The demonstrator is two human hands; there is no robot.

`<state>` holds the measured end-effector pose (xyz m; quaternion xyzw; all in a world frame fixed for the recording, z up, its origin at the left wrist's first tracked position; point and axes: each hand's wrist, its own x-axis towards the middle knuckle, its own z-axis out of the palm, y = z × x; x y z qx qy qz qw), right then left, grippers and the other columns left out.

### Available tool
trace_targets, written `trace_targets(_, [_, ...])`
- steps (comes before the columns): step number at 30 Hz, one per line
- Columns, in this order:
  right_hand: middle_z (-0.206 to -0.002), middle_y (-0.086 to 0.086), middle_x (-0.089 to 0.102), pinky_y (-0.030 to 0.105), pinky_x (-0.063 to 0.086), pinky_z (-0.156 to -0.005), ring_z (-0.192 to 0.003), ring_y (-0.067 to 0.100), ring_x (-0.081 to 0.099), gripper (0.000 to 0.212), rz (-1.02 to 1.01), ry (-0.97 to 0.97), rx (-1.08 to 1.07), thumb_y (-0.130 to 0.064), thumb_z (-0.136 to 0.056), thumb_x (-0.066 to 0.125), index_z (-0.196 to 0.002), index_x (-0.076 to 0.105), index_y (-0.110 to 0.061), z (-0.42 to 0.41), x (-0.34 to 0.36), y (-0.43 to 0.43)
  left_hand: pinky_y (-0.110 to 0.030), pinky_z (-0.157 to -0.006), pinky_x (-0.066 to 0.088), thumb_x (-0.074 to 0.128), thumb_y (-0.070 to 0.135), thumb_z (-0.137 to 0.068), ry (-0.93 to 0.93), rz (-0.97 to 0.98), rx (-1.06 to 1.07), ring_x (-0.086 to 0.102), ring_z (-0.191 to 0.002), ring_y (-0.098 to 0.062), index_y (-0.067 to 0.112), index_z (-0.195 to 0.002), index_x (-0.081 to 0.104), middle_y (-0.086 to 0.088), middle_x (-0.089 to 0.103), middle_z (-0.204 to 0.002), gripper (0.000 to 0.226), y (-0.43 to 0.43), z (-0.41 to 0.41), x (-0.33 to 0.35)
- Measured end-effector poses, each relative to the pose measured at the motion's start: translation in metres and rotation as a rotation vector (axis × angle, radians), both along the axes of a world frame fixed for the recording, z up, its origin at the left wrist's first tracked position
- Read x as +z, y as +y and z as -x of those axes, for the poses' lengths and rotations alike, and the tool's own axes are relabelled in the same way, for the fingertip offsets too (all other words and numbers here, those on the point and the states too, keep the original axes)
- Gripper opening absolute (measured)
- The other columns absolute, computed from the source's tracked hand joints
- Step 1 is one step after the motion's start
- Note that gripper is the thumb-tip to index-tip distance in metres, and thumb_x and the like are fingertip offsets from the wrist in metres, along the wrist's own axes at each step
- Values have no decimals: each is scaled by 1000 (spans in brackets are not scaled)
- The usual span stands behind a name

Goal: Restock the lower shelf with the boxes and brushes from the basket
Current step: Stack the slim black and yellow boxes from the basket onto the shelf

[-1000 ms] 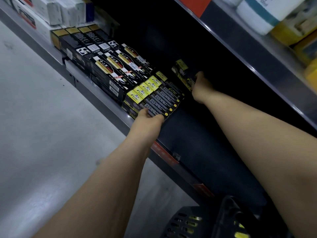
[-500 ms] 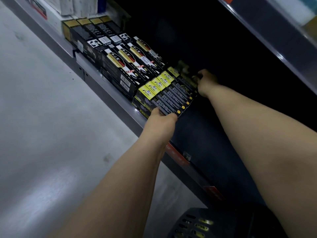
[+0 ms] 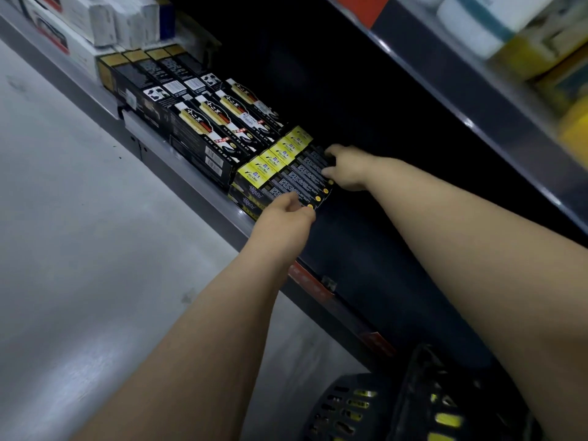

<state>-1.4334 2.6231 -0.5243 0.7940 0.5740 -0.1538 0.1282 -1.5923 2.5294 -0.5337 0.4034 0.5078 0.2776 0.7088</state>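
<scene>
The left hand (image 3: pixel 283 214) and right hand (image 3: pixel 348 168) press fingertips against the row of yellow-and-black boxes (image 3: pixel 283 173), gripping nothing, at the lower shelf's (image 3: pixel 191 183) front edge. The basket (image 3: pixel 423 405) sits below, near the floor.

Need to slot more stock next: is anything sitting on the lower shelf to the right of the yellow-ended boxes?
Nothing visible. The lower shelf right of the yellow-ended boxes looks bare; both hands rest on that row. The back is too dark to judge.
</scene>
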Motion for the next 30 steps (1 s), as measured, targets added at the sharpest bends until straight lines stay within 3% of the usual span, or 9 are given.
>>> trace_targets(3, [-126, 9, 58, 29, 42, -93, -114, 23, 54, 34, -78, 80, 68, -30, -94, 53, -123, 56, -12, 16, 35, -30, -14, -76, 43, 55, 21, -92, -35, -74, -49, 56, -94, -7, 22, -125, 59, 9, 62, -102, 33, -5, 2, 16])
trace_targets(7, [-108, 0, 65, 24, 42, -84, -101, 14, 57, 21, -149, 228, 66, -28, -93, 54, -107, 65, -16, 23, 83, -93, -27, -92, 48, 60, 17, -88, -53, -226, -150, 62, -96, -11, 24, -96, 69, 2, 70, -100, 14, -22, 5, 43])
trace_targets(9, [-96, -7, 62, 21, 40, -78, -93, 9, 55, 17, -193, 290, 52, -27, -93, 55, -102, 66, -19, 21, 104, -131, -30, -90, 49, 61, 19, -88, -11, -342, -223, 64, -96, -13, 24, -92, 69, 0, 71, -99, 11, -36, 5, 57])
trace_targets(12, [-85, -13, 59, 17, 40, -70, -79, 1, 53, 8, -296, 376, 13, -22, -91, 59, -95, 66, -21, 11, 128, -189, -23, -82, 49, 62, 21, -88, 33, -521, -365, 65, -89, -10, 21, -92, 70, 2, 71, -93, 9, -63, -1, 82])
trace_targets(19, [-78, 1, 67, 16, 47, -67, -67, 8, 60, 18, -509, 654, -309, -4, -86, 61, -80, 64, -20, -32, 134, -318, -12, -70, 45, 62, 32, -85, 164, -933, -732, 60, -81, 3, 32, -90, 66, 13, 69, -87, 7, -154, -14, 118])
trace_targets(22, [-78, -2, 67, 17, 47, -67, -73, 10, 62, 11, -407, 535, -435, -10, -85, 63, -83, 65, -21, -55, 101, -366, -13, -72, 45, 59, 38, -86, 209, -1010, -892, 57, -85, 6, 36, -93, 64, 18, 66, -88, 9, -182, -22, 122])
trace_targets(24, [-90, -1, 68, 26, 49, -76, -87, 15, 64, 10, -283, 388, -477, -15, -85, 64, -92, 66, -21, -67, 72, -395, -8, -72, 43, 59, 35, -87, 217, -1016, -973, 55, -88, 10, 34, -95, 65, 21, 65, -90, 10, -195, -31, 122])
trace_targets(27, [-119, 5, 61, 31, 48, -83, -105, 23, 59, 31, -155, 138, -456, -23, -89, 59, -119, 57, -21, -76, 32, -425, -7, -74, 41, 56, 35, -89, 262, -1021, -1065, 54, -92, 10, 33, -98, 65, 21, 65, -95, 13, -207, -42, 115])
trace_targets(30, [-127, 7, 52, 32, 46, -71, -106, 28, 58, 46, -175, 28, -500, -25, -92, 53, -135, 35, -24, -74, 4, -439, -12, -78, 46, 54, 36, -90, 296, -979, -1130, 55, -93, 10, 35, -99, 63, 22, 64, -95, 12, -215, -49, 107])
